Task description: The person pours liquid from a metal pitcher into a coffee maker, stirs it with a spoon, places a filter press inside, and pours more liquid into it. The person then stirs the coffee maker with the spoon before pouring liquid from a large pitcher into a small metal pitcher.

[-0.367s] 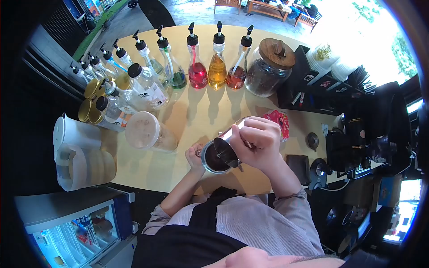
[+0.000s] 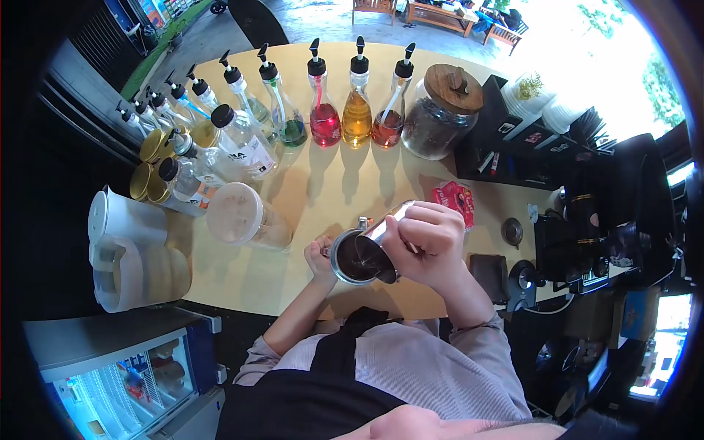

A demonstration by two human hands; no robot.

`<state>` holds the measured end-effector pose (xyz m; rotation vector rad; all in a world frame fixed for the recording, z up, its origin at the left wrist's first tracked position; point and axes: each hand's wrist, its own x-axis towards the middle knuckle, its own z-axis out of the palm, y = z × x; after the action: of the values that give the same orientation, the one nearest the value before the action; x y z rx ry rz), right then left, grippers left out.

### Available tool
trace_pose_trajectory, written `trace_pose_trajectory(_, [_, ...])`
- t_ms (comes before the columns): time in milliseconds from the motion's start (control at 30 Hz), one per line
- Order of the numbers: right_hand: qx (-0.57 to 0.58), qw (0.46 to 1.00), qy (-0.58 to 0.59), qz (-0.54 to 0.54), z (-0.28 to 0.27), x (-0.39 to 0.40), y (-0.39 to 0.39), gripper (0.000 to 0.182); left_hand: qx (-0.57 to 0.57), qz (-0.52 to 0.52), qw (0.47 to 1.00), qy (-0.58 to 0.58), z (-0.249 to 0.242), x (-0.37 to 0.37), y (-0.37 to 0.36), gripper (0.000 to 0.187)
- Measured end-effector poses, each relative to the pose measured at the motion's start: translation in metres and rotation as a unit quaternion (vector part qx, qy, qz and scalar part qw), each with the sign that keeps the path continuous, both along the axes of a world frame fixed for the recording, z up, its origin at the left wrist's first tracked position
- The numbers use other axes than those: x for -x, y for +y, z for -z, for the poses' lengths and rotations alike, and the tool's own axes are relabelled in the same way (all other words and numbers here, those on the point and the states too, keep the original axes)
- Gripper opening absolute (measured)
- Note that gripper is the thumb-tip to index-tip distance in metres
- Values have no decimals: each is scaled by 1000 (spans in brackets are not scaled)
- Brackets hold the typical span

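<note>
My right hand (image 2: 425, 242) grips a steel pitcher (image 2: 383, 233), tilted with its spout over a cup of dark coffee (image 2: 350, 258). My left hand (image 2: 320, 258) holds that cup from its left side, just above the wooden counter (image 2: 323, 192) near its front edge. The pitcher's spout reaches over the cup's rim. What is inside the pitcher is hidden from view.
A row of syrup pump bottles (image 2: 323, 110) and a lidded glass jar (image 2: 444, 110) line the counter's far side. A plastic cup with an iced drink (image 2: 246, 216) and a white jug (image 2: 128, 249) sit at left. A red packet (image 2: 455, 199) lies at right, by black machines (image 2: 587, 220).
The pitcher has tipped a little further and slid slightly right over the cup. My left hand and the cup stay in place.
</note>
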<state>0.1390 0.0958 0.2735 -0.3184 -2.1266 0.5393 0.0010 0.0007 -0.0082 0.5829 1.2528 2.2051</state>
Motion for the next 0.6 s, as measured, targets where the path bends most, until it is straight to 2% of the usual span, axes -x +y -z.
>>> trace_pose_trajectory(400, [-2,1000,-11,22,-1,-13,3,32,-6,-8,999,42,-19,-1,0,59])
trace_pose_trajectory(500, [-5,1000,-7,24,-1,-13,4,32,7,0,1000,26,-15,0,-1,59])
trace_pose_trajectory(600, [-8,1000,-8,29,0,-14,6,32,0,-27,1000,-13,13,-2,2,59])
